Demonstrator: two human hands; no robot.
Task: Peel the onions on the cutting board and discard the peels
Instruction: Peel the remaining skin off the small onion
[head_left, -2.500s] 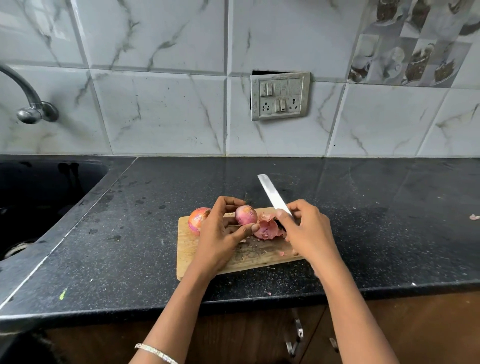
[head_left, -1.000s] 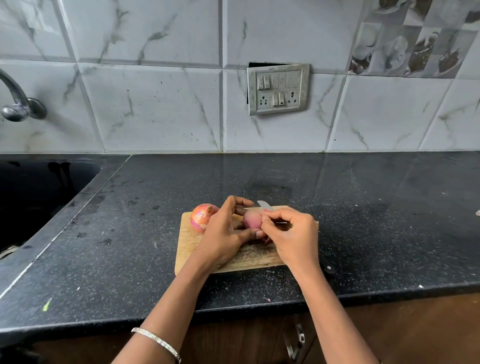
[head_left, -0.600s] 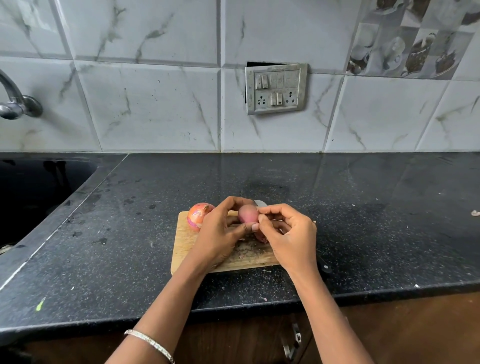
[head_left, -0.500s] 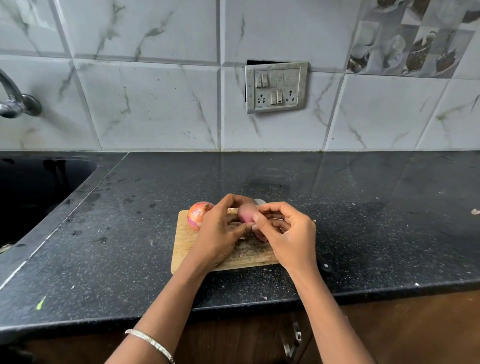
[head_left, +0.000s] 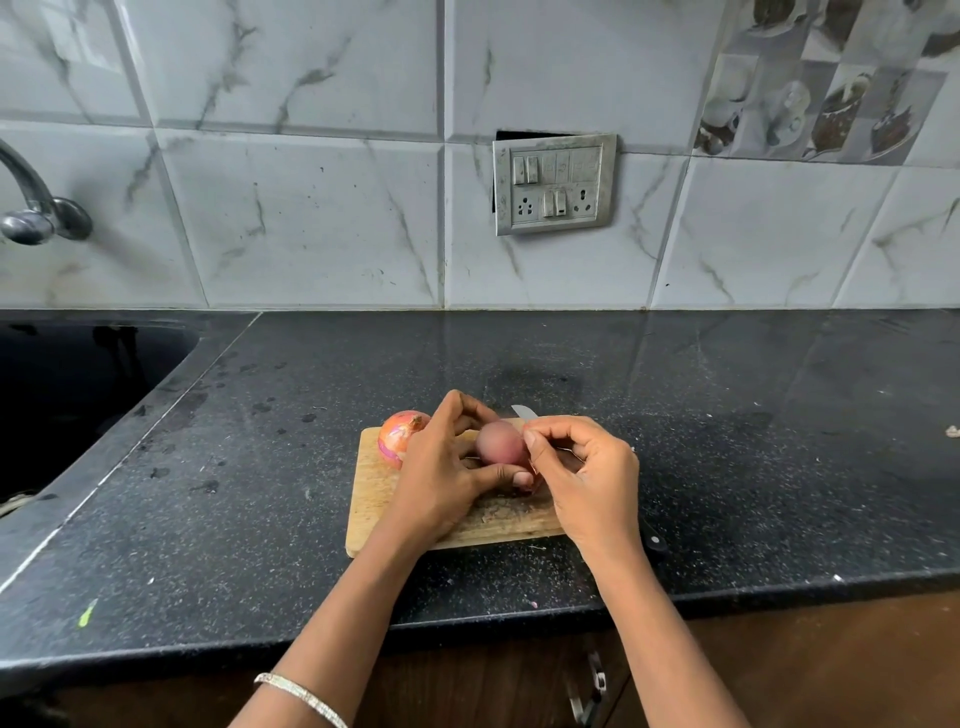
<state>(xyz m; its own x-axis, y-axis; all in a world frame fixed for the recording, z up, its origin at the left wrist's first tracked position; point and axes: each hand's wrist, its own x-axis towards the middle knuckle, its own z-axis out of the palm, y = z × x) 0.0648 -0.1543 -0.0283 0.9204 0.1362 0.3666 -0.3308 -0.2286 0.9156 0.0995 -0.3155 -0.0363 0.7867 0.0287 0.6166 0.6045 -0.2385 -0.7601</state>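
Observation:
A small wooden cutting board (head_left: 374, 499) lies on the black counter. My left hand (head_left: 441, 478) grips a pink, partly peeled onion (head_left: 500, 441) just above the board. My right hand (head_left: 592, 483) pinches a strip of peel at the onion's right side. A second onion (head_left: 397, 434), still in its orange-red skin, sits on the board's far left corner behind my left hand. A knife lies on the board under my right hand; only its blade tip (head_left: 523, 412) and black handle end (head_left: 655, 540) show. Loose peel scraps lie under my hands, mostly hidden.
A dark sink (head_left: 62, 395) is set into the counter at the left, with a tap (head_left: 31, 208) above it. A switch and socket plate (head_left: 555, 183) hangs on the tiled wall. A small scrap (head_left: 952, 431) lies at the counter's far right.
My right hand laid the knife down on the board and came to the onion, where it now pinches peel. My left hand has kept holding the onion throughout.

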